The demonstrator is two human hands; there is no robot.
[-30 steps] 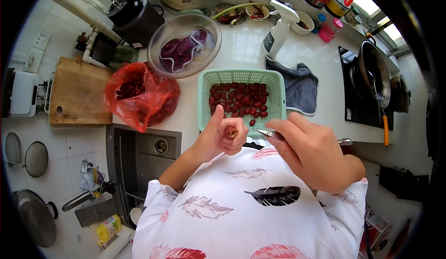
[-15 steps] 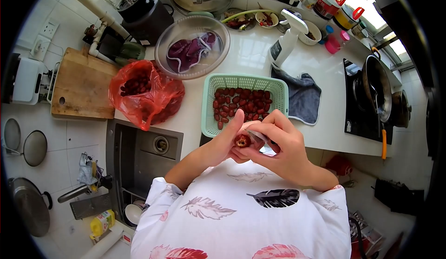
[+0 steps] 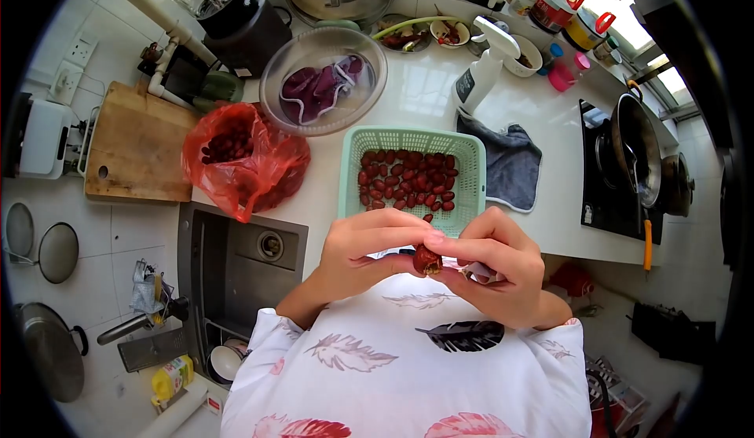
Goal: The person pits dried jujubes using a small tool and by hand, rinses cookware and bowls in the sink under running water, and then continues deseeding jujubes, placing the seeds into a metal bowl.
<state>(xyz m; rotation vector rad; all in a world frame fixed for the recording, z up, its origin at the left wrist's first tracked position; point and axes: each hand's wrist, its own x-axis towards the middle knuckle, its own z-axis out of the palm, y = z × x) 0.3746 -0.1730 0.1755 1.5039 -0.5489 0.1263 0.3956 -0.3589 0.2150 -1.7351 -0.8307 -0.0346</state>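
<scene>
In front of my chest, my left hand (image 3: pixel 361 251) is closed, its thumb and fingertips pinching a red date (image 3: pixel 427 260). The date's near end looks cut and shows paler flesh. From the other side, fingertips of my right hand (image 3: pixel 503 269) press on the same date. Tucked in the right hand's curled fingers is a small bladed tool (image 3: pixel 477 271), mostly hidden, its exact kind unclear. Just beyond my hands stands a pale green plastic basket (image 3: pixel 351 172), with many red dates (image 3: pixel 407 177) spread over its bottom.
Left of the basket lies a red plastic bag (image 3: pixel 271 167) holding more dates, above the sink (image 3: pixel 236 261). Behind are a clear bowl (image 3: pixel 271 84) with purple pieces and a spray bottle (image 3: pixel 477 76). A grey cloth (image 3: pixel 514 163) lies at right, before the stove (image 3: pixel 601 202).
My left hand has turned over, its fingers now across the top of the date. The date has shifted slightly right and down. The bladed tool has moved back into my right hand.
</scene>
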